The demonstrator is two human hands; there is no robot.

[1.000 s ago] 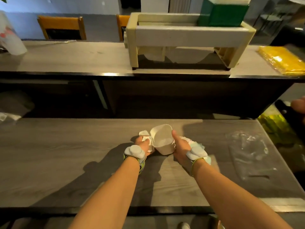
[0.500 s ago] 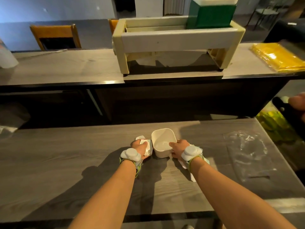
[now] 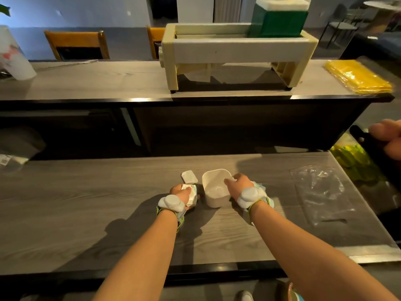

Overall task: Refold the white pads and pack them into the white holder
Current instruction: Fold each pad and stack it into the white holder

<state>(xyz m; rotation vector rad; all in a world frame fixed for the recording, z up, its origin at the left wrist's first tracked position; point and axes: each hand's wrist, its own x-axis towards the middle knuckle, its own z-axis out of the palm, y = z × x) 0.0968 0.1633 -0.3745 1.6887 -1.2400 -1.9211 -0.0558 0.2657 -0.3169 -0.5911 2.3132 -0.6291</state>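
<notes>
- Nearest the camera, two bare forearms reach forward over the grey wood-grain counter (image 3: 86, 213), each with a pale grey device strapped at the wrist.
- The left hand (image 3: 181, 193) is closed around a small bundle of folded white pads (image 3: 191, 195), which it holds just above or on the counter; which of the two cannot be told.
- The right hand (image 3: 238, 184) rests on the right rim of the white square plastic holder (image 3: 214, 190), with the fingers curled over the edge, so it seems to steady the holder. More white and pale blue material shows under this wrist, but it is too hidden to name.
- The holder stands upright on the counter between the two hands, and its inside looks empty.
- Just behind the left hand, one more small white folded pad (image 3: 189, 176) lies flat on the counter, close to the holder but apart from it.
- To the right, well apart, lies a crumpled clear plastic bag (image 3: 321, 192).
- The step in hand seems to be the packing: the pads are gathered, the holder is held ready.
- The next move probably calls for carrying the bundle over the rim and pressing it down inside, keeping the folds together, while the right hand keeps the holder from sliding.
</notes>
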